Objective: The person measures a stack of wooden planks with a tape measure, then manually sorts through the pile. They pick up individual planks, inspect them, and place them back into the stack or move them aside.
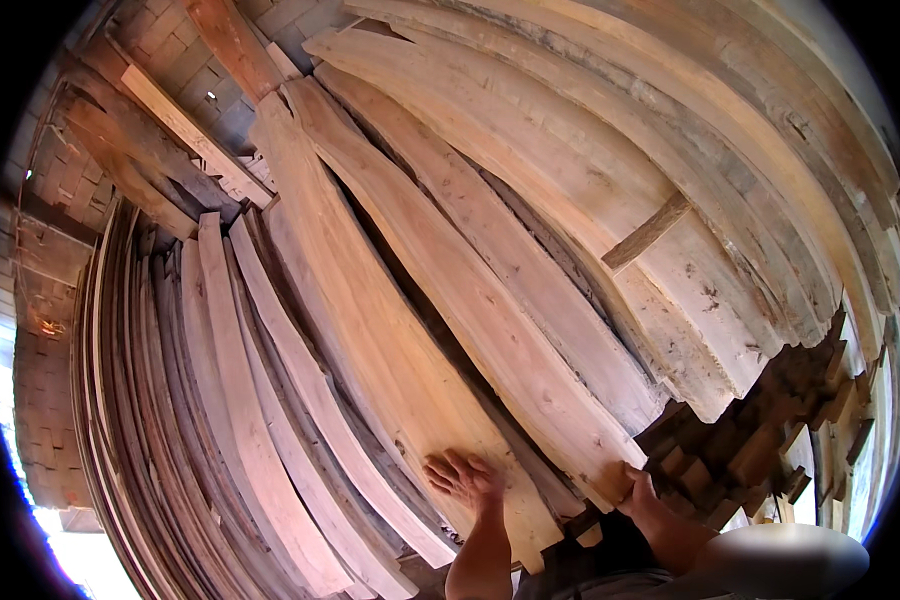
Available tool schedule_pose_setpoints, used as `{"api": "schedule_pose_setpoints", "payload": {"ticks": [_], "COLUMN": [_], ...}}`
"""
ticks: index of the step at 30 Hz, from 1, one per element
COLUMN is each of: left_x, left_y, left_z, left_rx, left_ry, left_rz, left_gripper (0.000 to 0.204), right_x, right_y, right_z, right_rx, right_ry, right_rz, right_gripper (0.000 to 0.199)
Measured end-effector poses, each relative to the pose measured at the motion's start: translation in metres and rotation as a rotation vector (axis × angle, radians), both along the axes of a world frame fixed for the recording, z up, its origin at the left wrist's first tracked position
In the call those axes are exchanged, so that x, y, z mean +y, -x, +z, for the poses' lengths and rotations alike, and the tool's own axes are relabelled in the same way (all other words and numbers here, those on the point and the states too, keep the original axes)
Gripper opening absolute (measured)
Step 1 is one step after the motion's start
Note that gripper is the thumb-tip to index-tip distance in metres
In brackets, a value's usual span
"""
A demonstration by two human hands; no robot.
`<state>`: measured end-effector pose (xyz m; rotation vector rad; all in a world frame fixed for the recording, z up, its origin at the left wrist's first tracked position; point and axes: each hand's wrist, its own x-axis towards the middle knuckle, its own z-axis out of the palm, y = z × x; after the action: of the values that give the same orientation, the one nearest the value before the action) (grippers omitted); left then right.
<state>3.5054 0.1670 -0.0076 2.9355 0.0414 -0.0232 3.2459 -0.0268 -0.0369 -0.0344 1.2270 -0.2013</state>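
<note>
This person's left hand (467,478) is spread flat, not gripping, near the bottom of a long yellowish-tan wooden plank (355,290), while the right hand (642,492) has hold of the lower corner of the long pinkish-tan wooden plank (485,330) just right of it. Honestly, I'd commit both to one plank, low and firm.

The left grip (470,483) lies palm down and splayed, the left forearm (480,555) below it. To its right, the right grip (642,492) curls inward, the right forearm (682,542) slanting.
</note>
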Motion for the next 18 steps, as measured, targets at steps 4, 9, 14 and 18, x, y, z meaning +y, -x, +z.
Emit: {"api": "schedule_pose_setpoints", "payload": {"ticks": [4,9,14,18], "left_x": [0.008,0.011,0.005,0.006], "left_y": [0.000,0.001,-0.002,0.002], "left_z": [0.001,-0.006,0.002,0.000], "left_rx": [-0.051,-0.047,0.004,0.027], "left_ry": [-0.013,-0.085,-0.057,-0.036], "left_rz": [0.036,0.015,0.021,0.058], "left_gripper": [0.064,0.066,0.067,0.068], "right_x": [-0.008,-0.043,-0.068,-0.094], "right_y": [-0.001,0.004,0.127,0.191], "right_z": [0.027,0.076,-0.012,-0.010], "right_rx": [-0.054,-0.110,-0.012,-0.108], "right_ry": [0.090,0.330,0.954,0.203], "right_rz": [-0.027,0.048,0.821,0.457], "right_gripper": [0.036,0.032,0.012,0.025]}}
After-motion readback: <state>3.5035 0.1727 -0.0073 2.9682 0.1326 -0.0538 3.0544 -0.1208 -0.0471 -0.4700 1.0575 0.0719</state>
